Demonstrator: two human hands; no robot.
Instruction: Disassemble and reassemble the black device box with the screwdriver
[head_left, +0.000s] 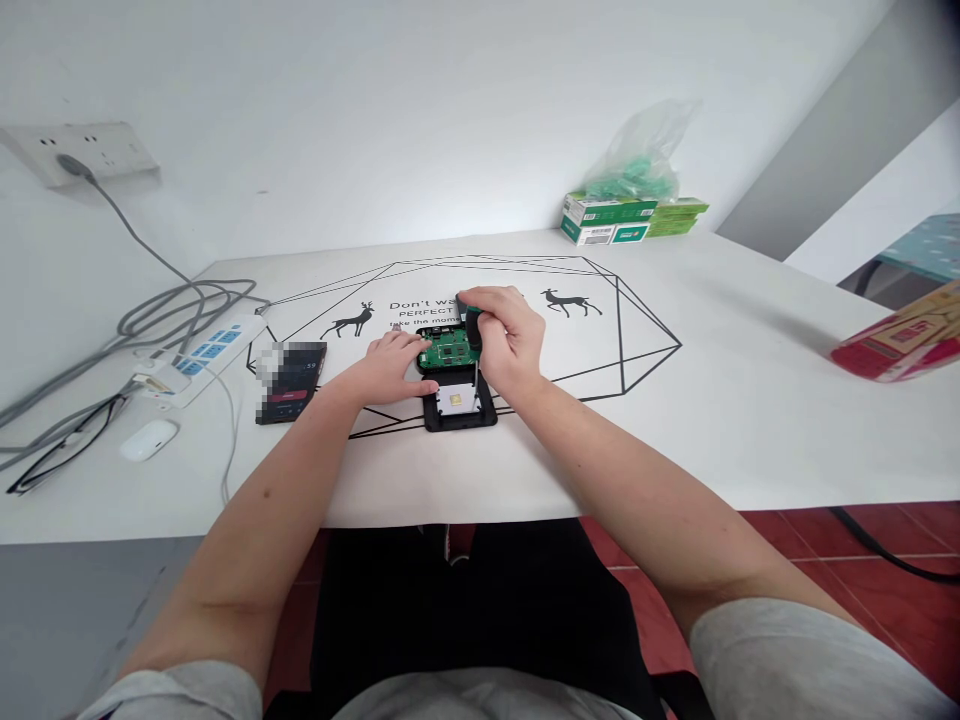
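A small black electronic device lies opened on the mat. Its green circuit board [448, 350] sits in one half, and the lower black casing [460, 420] holds a white panel with a small gold square. My left hand [391, 368] lies over the device's left side, fingers stretched toward the board and thumb on the lower casing's edge. In my closed right hand [514, 335] is a screwdriver [473, 325] with a black and green handle. Its thin shaft points down beside the right edge of the white panel; I cannot tell what the tip touches.
On the left are a phone [292, 385], a power strip [217, 350] with grey cables, glasses [64, 450] and a white earbud case [150, 440]. Green and white boxes [609, 218] with a plastic bag [645, 160] stand against the wall. A red package [900, 340] lies far right.
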